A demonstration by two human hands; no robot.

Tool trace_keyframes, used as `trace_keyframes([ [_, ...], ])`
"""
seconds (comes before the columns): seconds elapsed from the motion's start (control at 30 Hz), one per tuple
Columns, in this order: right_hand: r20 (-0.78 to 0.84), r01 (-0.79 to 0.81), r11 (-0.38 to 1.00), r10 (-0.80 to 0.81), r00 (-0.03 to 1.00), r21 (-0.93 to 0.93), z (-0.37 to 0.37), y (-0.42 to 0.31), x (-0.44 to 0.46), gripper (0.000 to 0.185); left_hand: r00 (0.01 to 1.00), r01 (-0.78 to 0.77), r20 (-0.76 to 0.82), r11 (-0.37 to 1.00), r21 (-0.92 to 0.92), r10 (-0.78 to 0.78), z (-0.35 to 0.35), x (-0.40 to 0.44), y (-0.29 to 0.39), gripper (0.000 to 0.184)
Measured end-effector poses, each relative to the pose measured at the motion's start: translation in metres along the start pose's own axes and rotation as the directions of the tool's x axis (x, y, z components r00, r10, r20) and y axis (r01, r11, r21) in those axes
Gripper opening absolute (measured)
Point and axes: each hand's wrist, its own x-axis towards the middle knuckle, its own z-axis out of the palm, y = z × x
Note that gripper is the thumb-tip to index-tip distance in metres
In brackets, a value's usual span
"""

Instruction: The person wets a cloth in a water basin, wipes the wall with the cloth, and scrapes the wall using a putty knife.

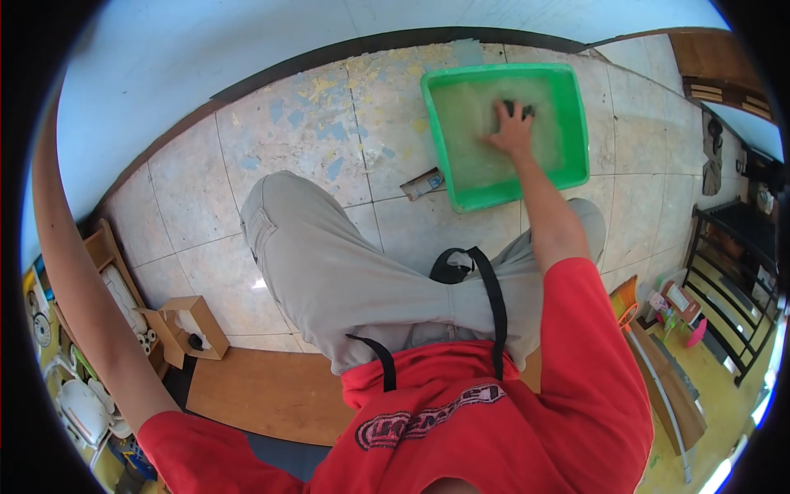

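Note:
My right hand [513, 133] reaches into a green plastic basin [576, 136] of cloudy, yellowish water. Its fingertips are curled over a small dark object [528, 110], while the thumb points out to the left. What the dark object is cannot be made out. My left arm stretches up along the left edge of the view, and the hand at its end is out of sight. Just beside the basin's lower left corner, a small printed packet [422, 184] lies on the tiles.
Blue and yellow flakes [333, 132] mark the tiled floor [193, 198]. An open cardboard box [202, 325] is at the lower left, near a wooden board [263, 387]. A black metal rack [728, 280] and an orange-headed tool [627, 300] are on the right.

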Motion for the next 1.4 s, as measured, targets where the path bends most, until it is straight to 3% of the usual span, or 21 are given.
trace_keyframes([
  [0.07, 0.02, -0.029, 0.999, 0.029, 0.999, 0.015, -0.01, -0.034, -0.02, 0.089, 1.0, -0.018, -0.009, 0.999, 0.028, 0.018, 0.0, -0.001, 0.002, 0.031],
  [0.13, 0.047, -0.06, 0.998, 0.059, 0.997, 0.031, 0.001, -0.037, -0.026, 0.088, 0.997, 0.066, -0.033, 0.998, 0.011, -0.066, 0.001, 0.0, 0.004, 0.03],
  [0.2, -0.077, -0.024, 0.979, 0.04, 0.996, 0.202, 0.033, -0.025, -0.034, 0.074, 0.996, 0.079, -0.042, 0.997, 0.015, -0.078, 0.005, -0.001, 0.01, 0.029],
  [0.33, -0.041, 0.008, 0.94, 0.007, 0.999, 0.341, 0.037, -0.028, -0.053, 0.06, 0.988, 0.143, -0.05, 0.99, -0.009, -0.143, 0.004, 0.001, 0.011, 0.029],
  [0.4, 0.13, -0.083, 0.908, 0.032, 0.991, 0.41, 0.027, -0.024, -0.05, 0.053, 0.994, 0.09, -0.07, 0.994, 0.064, -0.085, 0.006, 0.001, 0.008, 0.028],
  [0.43, 0.133, -0.086, 0.909, 0.034, 0.99, 0.408, 0.022, -0.019, -0.049, 0.053, 0.996, 0.041, -0.083, 0.99, 0.135, -0.03, 0.008, 0.001, 0.009, 0.028],
  [0.53, 0.235, -0.193, 0.91, 0.11, 0.966, 0.367, -0.006, 0.001, -0.031, 0.044, 0.995, 0.075, -0.074, 0.997, 0.013, -0.074, 0.011, 0.004, 0.019, 0.028],
  [0.57, 0.364, -0.254, 0.911, 0.127, 0.923, 0.325, -0.024, 0.006, -0.024, 0.04, 0.994, 0.078, -0.073, 0.997, 0.013, -0.077, 0.014, 0.002, 0.026, 0.028],
  [0.6, 0.484, -0.308, 0.911, 0.146, 0.863, 0.274, -0.036, 0.01, -0.018, 0.038, 0.967, 0.22, -0.135, 0.975, 0.03, -0.214, 0.019, 0.002, 0.039, 0.028],
  [0.63, 0.486, -0.308, 0.911, 0.145, 0.862, 0.274, -0.033, 0.015, -0.014, 0.038, 0.918, 0.358, -0.196, 0.933, 0.037, -0.344, 0.02, 0.002, 0.047, 0.029],
  [0.73, 0.418, -0.294, 0.938, 0.196, 0.887, 0.184, -0.037, 0.016, -0.002, 0.04, 0.944, 0.296, -0.2, 0.942, 0.16, -0.263, 0.016, 0.002, 0.043, 0.028],
  [1.0, 0.406, -0.181, 0.983, 0.172, 0.898, -0.016, -0.056, 0.001, 0.015, 0.039, 0.923, 0.344, -0.199, 0.938, 0.041, -0.329, 0.018, 0.001, 0.046, 0.027],
  [1.13, 0.402, -0.329, 0.943, 0.28, 0.872, 0.058, -0.043, 0.034, 0.028, 0.041, 0.914, 0.373, -0.189, 0.927, 0.042, -0.359, 0.018, 0.003, 0.048, 0.029],
  [1.2, 0.1, -0.566, 0.823, 0.56, 0.822, 0.048, -0.01, 0.058, 0.036, 0.041, 0.932, 0.333, -0.17, 0.942, 0.044, -0.322, 0.016, 0.006, 0.041, 0.029],
  [1.33, -0.084, -0.554, 0.817, 0.571, 0.817, 0.163, 0.021, 0.061, 0.065, 0.04, 0.972, 0.231, -0.066, 0.972, 0.049, -0.227, 0.01, 0.005, 0.032, 0.03],
  [1.37, -0.131, -0.399, 0.905, 0.418, 0.899, 0.149, 0.026, 0.051, 0.067, 0.037, 0.972, 0.231, -0.062, 0.972, 0.044, -0.228, 0.011, 0.003, 0.034, 0.03],
  [1.4, -0.169, -0.237, 0.964, 0.255, 0.952, 0.122, 0.026, 0.037, 0.062, 0.035, 0.948, 0.31, -0.134, 0.928, 0.204, -0.288, 0.014, 0.002, 0.039, 0.03],
])
